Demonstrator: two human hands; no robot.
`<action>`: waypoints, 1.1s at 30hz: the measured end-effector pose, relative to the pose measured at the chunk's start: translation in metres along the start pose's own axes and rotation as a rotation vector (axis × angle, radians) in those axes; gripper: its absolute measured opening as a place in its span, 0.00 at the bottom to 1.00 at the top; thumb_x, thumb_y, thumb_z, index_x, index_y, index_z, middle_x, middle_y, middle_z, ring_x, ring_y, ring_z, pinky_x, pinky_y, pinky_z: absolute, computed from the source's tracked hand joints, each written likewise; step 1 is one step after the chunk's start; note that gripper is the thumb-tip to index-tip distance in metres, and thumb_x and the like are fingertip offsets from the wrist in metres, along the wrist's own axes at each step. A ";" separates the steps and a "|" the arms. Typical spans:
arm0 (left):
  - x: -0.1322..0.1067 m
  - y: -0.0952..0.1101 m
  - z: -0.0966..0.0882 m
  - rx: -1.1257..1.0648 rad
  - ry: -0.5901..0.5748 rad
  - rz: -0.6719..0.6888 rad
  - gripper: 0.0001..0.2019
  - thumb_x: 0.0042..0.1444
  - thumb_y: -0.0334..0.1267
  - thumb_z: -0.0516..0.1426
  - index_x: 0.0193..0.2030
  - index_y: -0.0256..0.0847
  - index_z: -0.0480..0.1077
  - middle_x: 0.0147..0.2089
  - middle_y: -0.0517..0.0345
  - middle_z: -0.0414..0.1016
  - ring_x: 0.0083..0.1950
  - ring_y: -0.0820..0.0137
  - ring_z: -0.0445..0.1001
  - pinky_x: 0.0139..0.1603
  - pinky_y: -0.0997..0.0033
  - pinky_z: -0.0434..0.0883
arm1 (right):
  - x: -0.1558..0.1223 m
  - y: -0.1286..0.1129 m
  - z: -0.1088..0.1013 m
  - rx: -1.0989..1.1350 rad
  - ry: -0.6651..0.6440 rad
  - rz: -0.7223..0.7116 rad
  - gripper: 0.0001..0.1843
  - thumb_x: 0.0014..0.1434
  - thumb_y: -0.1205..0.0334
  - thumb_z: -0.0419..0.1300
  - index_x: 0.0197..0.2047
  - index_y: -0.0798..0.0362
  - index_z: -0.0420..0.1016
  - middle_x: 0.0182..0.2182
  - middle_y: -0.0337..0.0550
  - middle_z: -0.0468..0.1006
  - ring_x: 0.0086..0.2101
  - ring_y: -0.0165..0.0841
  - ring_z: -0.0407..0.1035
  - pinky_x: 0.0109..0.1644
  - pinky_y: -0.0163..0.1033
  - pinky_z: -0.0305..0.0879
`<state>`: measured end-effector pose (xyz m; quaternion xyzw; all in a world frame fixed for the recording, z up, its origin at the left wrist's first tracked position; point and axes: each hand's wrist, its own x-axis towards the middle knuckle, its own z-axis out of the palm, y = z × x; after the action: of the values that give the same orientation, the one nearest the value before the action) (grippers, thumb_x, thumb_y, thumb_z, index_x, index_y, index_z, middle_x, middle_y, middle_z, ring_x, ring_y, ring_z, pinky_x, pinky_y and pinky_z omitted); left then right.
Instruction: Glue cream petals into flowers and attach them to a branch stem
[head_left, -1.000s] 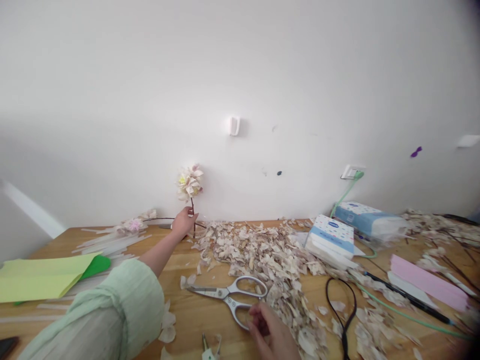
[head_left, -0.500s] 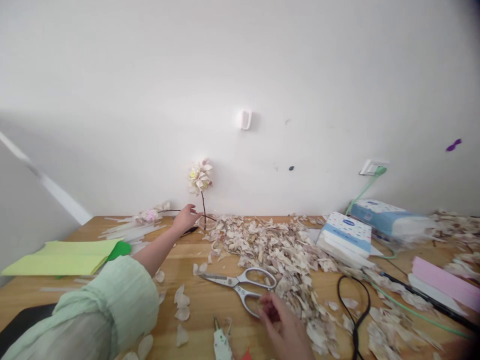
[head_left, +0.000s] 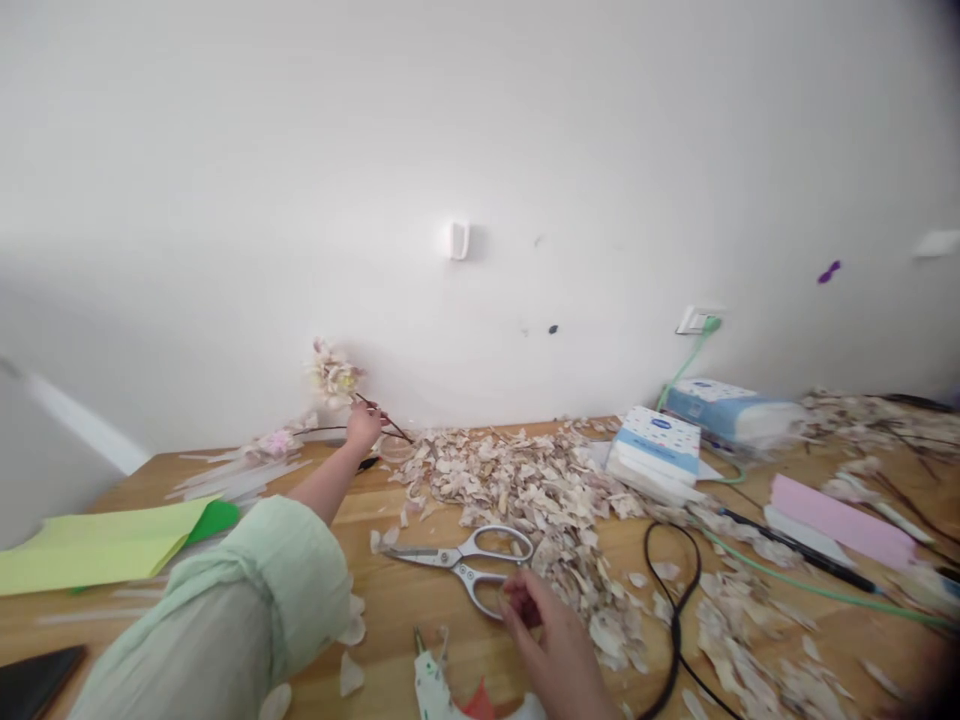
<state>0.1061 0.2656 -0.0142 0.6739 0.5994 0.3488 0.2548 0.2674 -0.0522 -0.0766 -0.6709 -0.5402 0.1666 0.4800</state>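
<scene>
My left hand (head_left: 364,427) reaches to the far edge of the wooden table (head_left: 420,620) by the wall. Its fingers are closed round the dark stem of a paper flower (head_left: 334,376), whose cream head tilts up and to the left. My right hand (head_left: 551,650) lies near the front edge, fingers curled over something small and dark red that I cannot make out. It touches the lower handle of the metal scissors (head_left: 465,561), which lie flat and open. A heap of pale petal scraps (head_left: 525,485) spreads behind the scissors.
Yellow and green paper sheets (head_left: 97,545) lie at the left. Two tissue packs (head_left: 660,450) stand at the right, with a green cable (head_left: 817,590) from a wall socket, a black cable loop (head_left: 671,610), pink paper (head_left: 840,520) and a glue gun (head_left: 442,690) at the front.
The flower, upright before, now leans left in my left hand, which briefly let go of it half a second ago. My right hand stays by the scissors. The view shifted slightly.
</scene>
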 end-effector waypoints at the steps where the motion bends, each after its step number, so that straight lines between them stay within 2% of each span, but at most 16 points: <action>1: 0.001 0.002 0.003 0.000 -0.008 0.016 0.15 0.58 0.40 0.53 0.51 0.37 0.64 0.50 0.51 0.68 0.45 0.66 0.71 0.43 0.59 0.71 | 0.000 0.001 0.000 -0.001 -0.006 -0.002 0.07 0.54 0.59 0.51 0.31 0.51 0.68 0.24 0.40 0.73 0.26 0.35 0.68 0.31 0.38 0.62; 10: -0.017 0.014 0.018 0.163 0.058 0.147 0.16 0.58 0.40 0.53 0.52 0.38 0.64 0.50 0.51 0.68 0.46 0.65 0.71 0.44 0.58 0.70 | -0.002 0.006 0.003 0.021 -0.048 -0.023 0.08 0.55 0.59 0.50 0.33 0.51 0.69 0.24 0.40 0.72 0.25 0.33 0.67 0.31 0.36 0.62; 17: -0.024 0.021 0.010 0.276 0.108 0.181 0.16 0.58 0.40 0.53 0.52 0.38 0.64 0.51 0.51 0.68 0.46 0.65 0.70 0.45 0.57 0.70 | -0.001 0.014 0.007 0.024 -0.049 -0.036 0.08 0.54 0.58 0.51 0.32 0.52 0.69 0.23 0.40 0.72 0.25 0.33 0.68 0.30 0.34 0.63; 21: -0.024 0.021 0.006 0.327 0.091 0.171 0.16 0.58 0.40 0.53 0.52 0.38 0.64 0.51 0.51 0.68 0.46 0.65 0.71 0.45 0.57 0.70 | -0.001 0.014 0.007 0.019 -0.046 -0.030 0.08 0.54 0.58 0.51 0.32 0.52 0.69 0.23 0.40 0.72 0.24 0.33 0.68 0.29 0.34 0.62; 33: -0.020 0.011 0.014 0.361 0.046 0.110 0.16 0.58 0.40 0.53 0.52 0.38 0.63 0.51 0.51 0.68 0.46 0.65 0.71 0.45 0.57 0.70 | -0.001 0.013 0.006 0.020 -0.044 -0.025 0.08 0.53 0.58 0.51 0.32 0.52 0.69 0.23 0.41 0.72 0.25 0.34 0.68 0.31 0.36 0.62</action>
<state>0.1235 0.2450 -0.0177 0.7323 0.6201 0.2642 0.0968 0.2705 -0.0495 -0.0902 -0.6554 -0.5572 0.1807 0.4768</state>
